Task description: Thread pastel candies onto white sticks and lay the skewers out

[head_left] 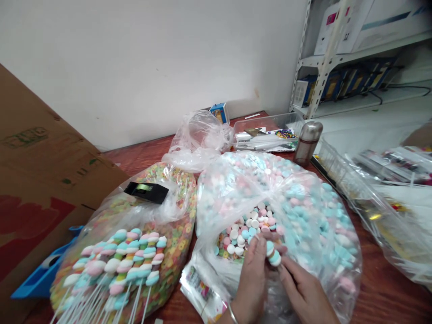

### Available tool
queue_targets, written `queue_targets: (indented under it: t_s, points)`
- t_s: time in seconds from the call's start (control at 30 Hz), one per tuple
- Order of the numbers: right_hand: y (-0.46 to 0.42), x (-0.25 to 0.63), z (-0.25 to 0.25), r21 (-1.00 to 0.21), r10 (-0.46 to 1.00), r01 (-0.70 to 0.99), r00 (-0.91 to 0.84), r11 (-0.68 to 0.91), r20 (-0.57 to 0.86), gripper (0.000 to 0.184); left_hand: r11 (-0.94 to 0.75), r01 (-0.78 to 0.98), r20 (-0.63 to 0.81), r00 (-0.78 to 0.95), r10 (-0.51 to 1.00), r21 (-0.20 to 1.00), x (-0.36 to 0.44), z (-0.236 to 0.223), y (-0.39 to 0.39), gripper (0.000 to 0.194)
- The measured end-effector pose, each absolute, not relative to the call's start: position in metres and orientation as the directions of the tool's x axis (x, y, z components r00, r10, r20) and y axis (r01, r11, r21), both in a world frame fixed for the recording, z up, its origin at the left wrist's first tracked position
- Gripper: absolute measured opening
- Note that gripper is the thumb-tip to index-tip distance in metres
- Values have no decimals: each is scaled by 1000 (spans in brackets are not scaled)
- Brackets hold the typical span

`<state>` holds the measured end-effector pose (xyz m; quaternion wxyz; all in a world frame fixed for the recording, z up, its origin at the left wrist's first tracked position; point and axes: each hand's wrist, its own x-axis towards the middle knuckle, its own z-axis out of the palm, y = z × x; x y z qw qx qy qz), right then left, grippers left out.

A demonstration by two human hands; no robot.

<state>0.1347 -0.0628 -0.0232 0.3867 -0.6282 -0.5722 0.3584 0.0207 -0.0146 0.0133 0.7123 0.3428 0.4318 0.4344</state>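
Marshmallow stack [273,254], the little blue-and-white one, is up in the air between the two hands, over the near part of the big clear bag [305,216] of pastel marshmallows. Its long axis is on a slant: top end up and toward the person's left, bottom end down to the right, pretty much aimed at the right fingertips. Seen from the left fingers, it's just to the right, with some of them curled round behind it.

Neither hand is clearly nearer imo, both are right on it. The left hand [253,274] comes up fairly steep from the near edge, metal bracelet [232,313] on the wrist, fingers bent and mostly closed round the stack, thumb on its left side. That bit's blurry, so no clue how firm the grip is. The right hand [302,288] slants in from the near right, thumb and forefinger almost together by the bottom end. Can't tell whether they've really got hold of it, or of a stick under it.

Just past the hands there's the bag's opening with loose marshmallows [254,221] showing. Well off to the left, a bunch of finished-looking marshmallow skewers [118,258] lies on a bag of ring-shaped candy [177,243].
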Motion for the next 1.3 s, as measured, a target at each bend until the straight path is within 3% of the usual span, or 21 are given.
queue_targets:
  t_s: [0.1, 0.2, 0.27, 0.33, 0.43, 0.5, 0.57, 0.63, 0.7, 0.77, 0.87, 0.97, 1.3]
  points:
    - [-40, 136, -7, -856, 995, 512, 88, -77, -36, 27, 86, 131, -93, 47, 995, 988, -10, 17, 4, 32]
    - [-18, 134, 3, -811, 998, 582, 49, -59, -38, 23, -183, 580, 179, 66, 982, 794, -38, 14, 20, 27]
    - [-8, 127, 3, -785, 998, 617, 44, -59, -41, 21, -240, 696, 223, 116, 968, 677, -49, 11, 25, 30]
    - [-2, 115, -3, -758, 997, 648, 57, -77, -53, 17, -243, 727, 211, 137, 968, 642, -54, 7, 27, 27]
    - [1, 98, -17, -727, 994, 679, 94, -105, -55, 14, -172, 699, 164, 80, 983, 694, -53, 3, 25, 14]
    - [1, 94, -24, -726, 993, 679, 108, -109, -49, 12, -71, 602, 96, -10, 995, 795, -50, 1, 25, 5]
    - [0, 98, -26, -753, 996, 653, 81, -87, -44, 12, 67, 374, -48, -59, 997, 925, -48, 0, 24, 11]
    - [-3, 107, -22, -793, 999, 607, 32, -46, -34, 15, 234, 85, -234, -14, 972, 968, -46, -1, 24, 22]
    - [-7, 118, -14, -894, 998, 448, -30, -29, -47, 20, 374, -115, -368, 75, 927, 920, -43, -1, 22, 31]
    - [-12, 126, -5, -983, 990, 175, -115, -60, -81, 26, 443, -212, -424, 131, 896, 871, -38, 2, 20, 34]
    - [-16, 132, 6, -990, 977, -92, -194, -109, -89, 30, 469, -281, -428, 195, 882, 838, -28, 10, 14, 28]
    - [-16, 131, 7, -993, 984, -78, -162, -87, -74, 31, 456, -304, -397, 237, 887, 837, -21, 17, 9, 24]
    - [-13, 129, -8, -987, 989, -87, -63, -136, -130, 36, 366, -296, -337, 145, 930, 882, -18, 11, 4, 25]
